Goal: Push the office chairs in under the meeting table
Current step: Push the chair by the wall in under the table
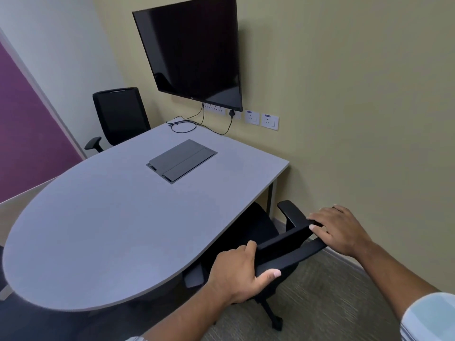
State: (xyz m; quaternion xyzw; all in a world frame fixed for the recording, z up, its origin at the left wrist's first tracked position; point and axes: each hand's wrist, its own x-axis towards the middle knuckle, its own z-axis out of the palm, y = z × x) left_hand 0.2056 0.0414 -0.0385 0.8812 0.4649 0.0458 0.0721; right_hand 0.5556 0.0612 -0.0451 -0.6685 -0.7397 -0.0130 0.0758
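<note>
A black office chair point(256, 232) stands at the near right side of the grey meeting table point(103, 225), its seat partly under the tabletop. Both hands hold the top edge of its backrest: my left hand point(236, 274) wraps the left end, thumb underneath, and my right hand point(337, 230) grips the right end. One armrest point(293, 212) sticks up beside the table leg. A second black chair point(120, 114) stands at the far side of the table, its backrest well above the tabletop.
A dark wall screen point(192, 50) hangs above the table's far end, with wall sockets point(261, 119) and loose cables point(187, 125) below it. A cable flap point(182, 159) sits flush in the tabletop. The beige wall point(369, 119) runs close on the right. Carpet point(325, 299) covers the floor.
</note>
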